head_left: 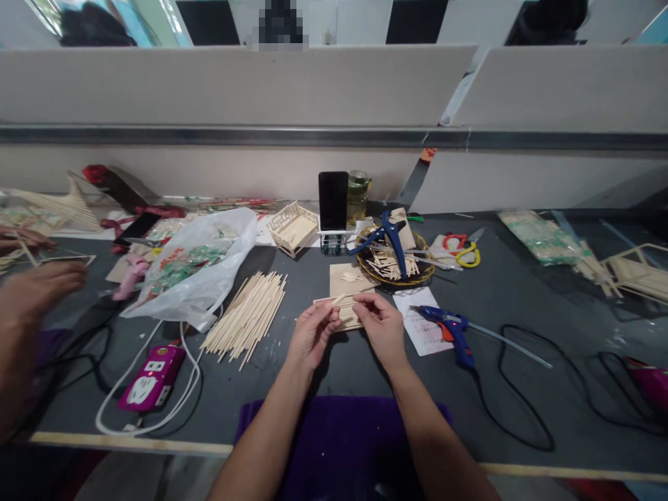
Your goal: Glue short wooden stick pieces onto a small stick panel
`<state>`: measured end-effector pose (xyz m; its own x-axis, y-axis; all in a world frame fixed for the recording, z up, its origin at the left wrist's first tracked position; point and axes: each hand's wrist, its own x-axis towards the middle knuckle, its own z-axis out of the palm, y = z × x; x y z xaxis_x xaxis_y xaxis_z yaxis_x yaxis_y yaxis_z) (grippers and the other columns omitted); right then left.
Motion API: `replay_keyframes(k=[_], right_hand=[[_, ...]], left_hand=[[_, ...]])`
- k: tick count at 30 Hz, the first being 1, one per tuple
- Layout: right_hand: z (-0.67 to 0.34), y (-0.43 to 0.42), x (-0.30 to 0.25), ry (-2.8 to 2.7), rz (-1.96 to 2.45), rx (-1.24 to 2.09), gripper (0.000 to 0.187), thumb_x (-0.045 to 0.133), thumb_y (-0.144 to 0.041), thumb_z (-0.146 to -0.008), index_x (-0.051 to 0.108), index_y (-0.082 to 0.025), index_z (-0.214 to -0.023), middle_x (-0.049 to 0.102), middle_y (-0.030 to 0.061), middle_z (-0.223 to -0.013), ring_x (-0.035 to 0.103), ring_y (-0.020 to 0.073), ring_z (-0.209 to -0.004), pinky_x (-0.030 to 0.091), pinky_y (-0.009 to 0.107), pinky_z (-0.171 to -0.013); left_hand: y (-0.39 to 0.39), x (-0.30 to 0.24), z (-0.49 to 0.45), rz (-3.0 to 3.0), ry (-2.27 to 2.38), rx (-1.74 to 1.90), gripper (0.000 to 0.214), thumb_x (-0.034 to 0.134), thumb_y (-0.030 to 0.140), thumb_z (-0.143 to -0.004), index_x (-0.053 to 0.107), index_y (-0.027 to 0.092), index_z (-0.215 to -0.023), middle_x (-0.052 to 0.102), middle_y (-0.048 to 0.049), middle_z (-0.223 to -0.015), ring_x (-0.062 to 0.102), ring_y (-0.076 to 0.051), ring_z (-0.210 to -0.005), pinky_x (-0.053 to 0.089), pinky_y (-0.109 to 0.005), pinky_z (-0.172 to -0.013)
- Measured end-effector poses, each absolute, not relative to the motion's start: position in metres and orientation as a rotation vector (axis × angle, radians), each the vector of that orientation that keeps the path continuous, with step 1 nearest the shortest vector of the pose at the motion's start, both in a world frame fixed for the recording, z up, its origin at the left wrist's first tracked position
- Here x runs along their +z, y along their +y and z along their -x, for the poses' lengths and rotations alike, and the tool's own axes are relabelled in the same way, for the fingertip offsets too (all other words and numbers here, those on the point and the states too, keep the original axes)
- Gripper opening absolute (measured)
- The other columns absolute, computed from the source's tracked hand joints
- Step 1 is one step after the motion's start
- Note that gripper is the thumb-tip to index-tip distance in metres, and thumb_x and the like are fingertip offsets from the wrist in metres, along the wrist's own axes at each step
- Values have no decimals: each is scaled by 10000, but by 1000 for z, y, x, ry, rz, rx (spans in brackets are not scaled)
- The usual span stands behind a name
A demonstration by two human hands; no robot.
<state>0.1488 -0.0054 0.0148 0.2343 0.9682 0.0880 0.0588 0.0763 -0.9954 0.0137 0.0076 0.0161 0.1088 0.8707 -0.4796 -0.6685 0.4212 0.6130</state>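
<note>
Both hands meet over a small flat panel of thin wooden sticks (pixel 349 316) at the middle of the table. My left hand (pixel 316 330) is closed on the panel's left side, and a short stick piece (pixel 339 299) shows at its fingertips. From the right, my right hand (pixel 383 327) pinches the panel's other side, thumb on top. The fingers hide part of the panel. Just beyond lies a thin wooden board (pixel 342 278) with a few short sticks on it. A pile of long wooden sticks (pixel 248 313) lies to the left of my hands.
A blue glue gun (pixel 456 334) lies on the right, its cord trailing. Behind are a basket (pixel 407 284) holding blue pliers (pixel 394 243), scissors (pixel 464 252), a phone (pixel 332 200) and a stick-built tray (pixel 293 229). A plastic bag (pixel 229 240), power strip (pixel 152 378) and another person's hand (pixel 57 282) are left.
</note>
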Motion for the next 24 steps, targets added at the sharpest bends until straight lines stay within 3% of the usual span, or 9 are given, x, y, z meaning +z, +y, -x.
replay_keyframes(k=[4, 10, 12, 14, 16, 20, 24], right_hand=[[-149, -7, 14, -1223, 1404, 847, 168, 584, -341, -798, 606, -203, -706, 575, -17, -630, 475, 123, -572, 379, 237, -555], [-152, -10, 12, -1240, 1443, 801, 388, 503, -430, -864, 509, -191, -558, 410, -46, -500, 364, 100, -506, 300, 232, -504], [-152, -8, 10, -1185, 1402, 832, 317, 545, -427, -840, 574, -188, -635, 485, -35, -552, 416, 104, -529, 342, 226, -519], [-153, -6, 8, -1137, 1339, 847, 200, 585, -386, -818, 645, -196, -841, 613, 7, -751, 514, 124, -625, 412, 233, -570], [-154, -3, 7, -1162, 1273, 840, 230, 587, -332, -818, 652, -221, -1009, 644, 48, -985, 580, 153, -787, 467, 260, -669], [-156, -2, 11, -1298, 1196, 842, 197, 582, -265, -822, 706, -248, -973, 676, 42, -994, 603, 184, -934, 467, 324, -840], [-156, -5, 15, -1267, 1217, 862, 141, 614, -267, -796, 728, -255, -880, 698, 22, -896, 627, 182, -846, 486, 328, -803]], left_hand=[[7, 13, -15, -248, 891, 1133, 122, 739, 114, -682, 661, 90, -773, 680, -29, -645, 622, -69, -533, 561, -145, -570], [7, 11, -16, -252, 860, 1110, 117, 743, 129, -683, 653, 88, -746, 672, -25, -643, 618, -62, -528, 560, -133, -565], [6, 10, -16, -260, 854, 1104, 128, 750, 137, -680, 648, 90, -741, 669, -23, -638, 617, -61, -526, 561, -132, -563], [6, 10, -16, -267, 846, 1097, 134, 752, 144, -681, 642, 92, -738, 667, -23, -637, 615, -62, -522, 564, -136, -559], [6, 10, -16, -266, 843, 1088, 135, 750, 146, -683, 638, 93, -736, 666, -25, -636, 613, -63, -515, 568, -143, -556], [5, 11, -16, -251, 845, 1065, 128, 744, 147, -685, 646, 88, -740, 666, -36, -628, 612, -74, -507, 567, -154, -546], [3, 15, -17, -320, 877, 1043, 193, 779, 206, -652, 652, 85, -732, 669, -46, -634, 608, -83, -503, 556, -173, -532]])
